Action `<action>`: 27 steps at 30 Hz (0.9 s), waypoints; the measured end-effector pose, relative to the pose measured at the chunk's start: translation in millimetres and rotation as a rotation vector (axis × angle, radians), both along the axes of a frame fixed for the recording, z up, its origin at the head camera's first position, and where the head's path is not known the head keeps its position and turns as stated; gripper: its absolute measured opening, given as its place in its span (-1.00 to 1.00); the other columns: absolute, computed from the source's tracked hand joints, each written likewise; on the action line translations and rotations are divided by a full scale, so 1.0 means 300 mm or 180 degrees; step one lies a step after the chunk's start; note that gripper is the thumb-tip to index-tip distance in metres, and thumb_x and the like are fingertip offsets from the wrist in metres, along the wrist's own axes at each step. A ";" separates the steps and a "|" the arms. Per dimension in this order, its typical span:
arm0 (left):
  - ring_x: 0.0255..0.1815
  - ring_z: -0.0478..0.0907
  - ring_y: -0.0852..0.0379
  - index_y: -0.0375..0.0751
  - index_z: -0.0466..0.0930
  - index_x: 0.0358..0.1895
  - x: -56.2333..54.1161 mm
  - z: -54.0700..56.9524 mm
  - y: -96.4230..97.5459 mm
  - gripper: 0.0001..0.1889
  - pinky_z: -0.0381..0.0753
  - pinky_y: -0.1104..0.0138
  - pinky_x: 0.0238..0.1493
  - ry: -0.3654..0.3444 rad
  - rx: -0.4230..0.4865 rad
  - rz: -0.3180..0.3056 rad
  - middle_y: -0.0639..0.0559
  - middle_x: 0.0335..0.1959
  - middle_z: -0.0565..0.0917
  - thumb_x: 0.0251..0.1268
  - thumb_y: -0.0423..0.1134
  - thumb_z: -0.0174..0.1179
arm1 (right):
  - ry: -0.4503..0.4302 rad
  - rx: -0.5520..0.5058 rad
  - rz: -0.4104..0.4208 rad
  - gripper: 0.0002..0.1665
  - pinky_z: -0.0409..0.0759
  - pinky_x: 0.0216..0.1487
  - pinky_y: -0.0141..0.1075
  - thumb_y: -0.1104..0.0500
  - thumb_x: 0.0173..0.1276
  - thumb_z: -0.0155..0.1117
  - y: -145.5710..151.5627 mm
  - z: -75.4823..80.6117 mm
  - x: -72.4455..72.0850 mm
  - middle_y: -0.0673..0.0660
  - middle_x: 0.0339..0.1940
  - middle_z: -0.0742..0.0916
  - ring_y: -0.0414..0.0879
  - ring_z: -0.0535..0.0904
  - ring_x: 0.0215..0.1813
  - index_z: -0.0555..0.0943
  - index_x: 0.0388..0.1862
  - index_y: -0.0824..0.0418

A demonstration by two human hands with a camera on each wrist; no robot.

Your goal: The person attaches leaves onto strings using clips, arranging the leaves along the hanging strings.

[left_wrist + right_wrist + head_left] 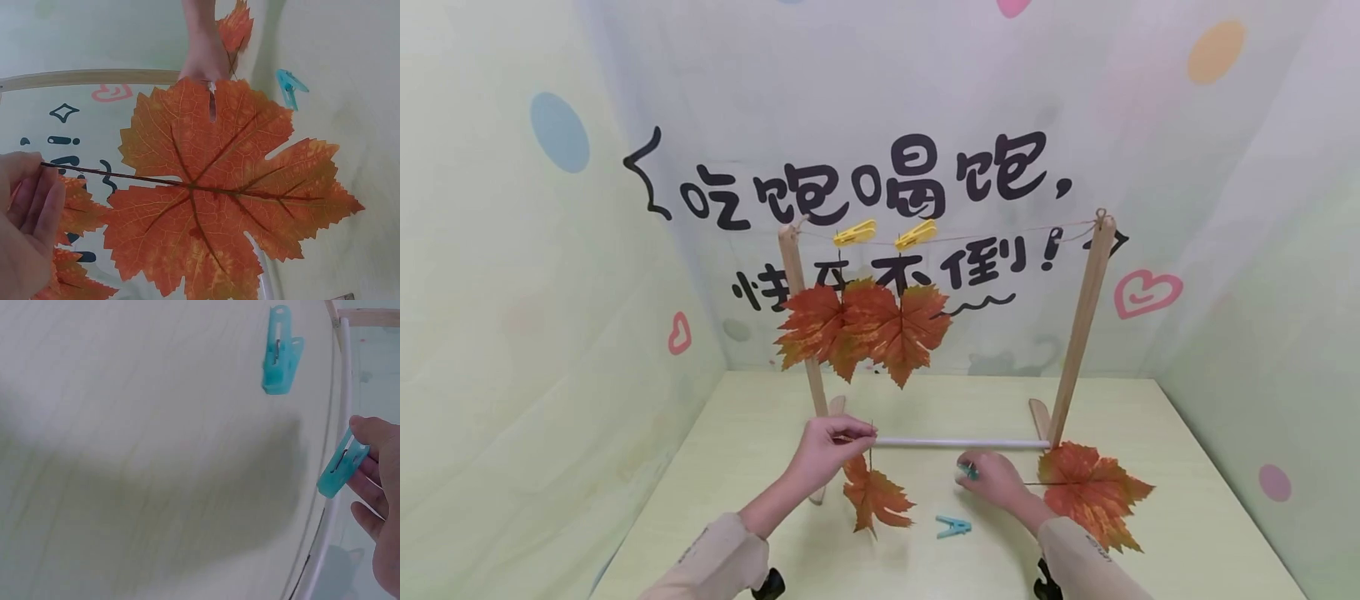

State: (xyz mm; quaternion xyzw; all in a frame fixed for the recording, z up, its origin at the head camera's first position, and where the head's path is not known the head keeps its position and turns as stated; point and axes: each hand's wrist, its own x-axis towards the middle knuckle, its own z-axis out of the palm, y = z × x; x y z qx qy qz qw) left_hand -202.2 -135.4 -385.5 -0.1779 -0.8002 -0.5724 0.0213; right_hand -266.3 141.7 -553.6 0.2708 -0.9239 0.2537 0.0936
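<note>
My left hand [832,450] pinches the stem of an orange maple leaf [206,194], which hangs below the fingers. In the right wrist view, a teal clothespin [342,464] is held between the thumb and fingers of my right hand [382,469]. Another teal clothespin [953,526] lies on the table between the two forearms. Beside the right wrist rests another orange leaf [1093,492], its stem pointing at the hand. Above, two yellow clothespins [855,234] grip a string [1000,233], each with a leaf [902,333] hanging by its stem.
Two wooden posts [1082,333] carry the string, and a white rod [962,443] joins them low down, just beyond my hands. The pale table [760,400] meets a printed backdrop [1150,167] on three sides.
</note>
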 end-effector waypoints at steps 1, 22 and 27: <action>-0.44 0.59 0.18 -0.45 0.65 -0.29 0.000 -0.003 0.005 -0.87 0.60 0.44 -0.41 -0.0005 -0.0010 -0.0034 -0.26 -0.34 0.67 0.04 -0.50 0.24 | -0.0018 -0.0038 0.0019 -0.78 0.52 -0.38 -0.32 0.18 0.04 0.38 0.004 0.013 0.000 0.01 -0.44 0.66 -0.15 0.55 -0.39 0.61 -0.34 0.24; -0.34 0.61 0.10 -0.39 0.66 -0.26 -0.032 0.028 0.135 -0.86 0.60 0.43 -0.32 0.0143 -0.0242 -0.0475 -0.18 -0.32 0.68 0.09 -0.46 0.22 | 0.0361 -0.0562 0.0425 -0.63 0.61 -0.28 -0.29 0.27 0.09 0.36 0.115 0.447 -0.014 0.10 -0.33 0.70 -0.14 0.62 -0.32 0.58 -0.11 0.40; -0.34 0.60 0.13 -0.39 0.66 -0.26 -0.061 0.061 0.160 -0.86 0.59 0.45 -0.31 0.0197 -0.0119 -0.0388 -0.18 -0.31 0.68 0.11 -0.44 0.22 | 0.0328 -0.0778 0.0437 -0.65 0.61 -0.20 -0.18 0.37 0.08 0.33 0.133 0.586 -0.021 0.16 -0.33 0.69 -0.06 0.63 -0.30 0.56 -0.12 0.44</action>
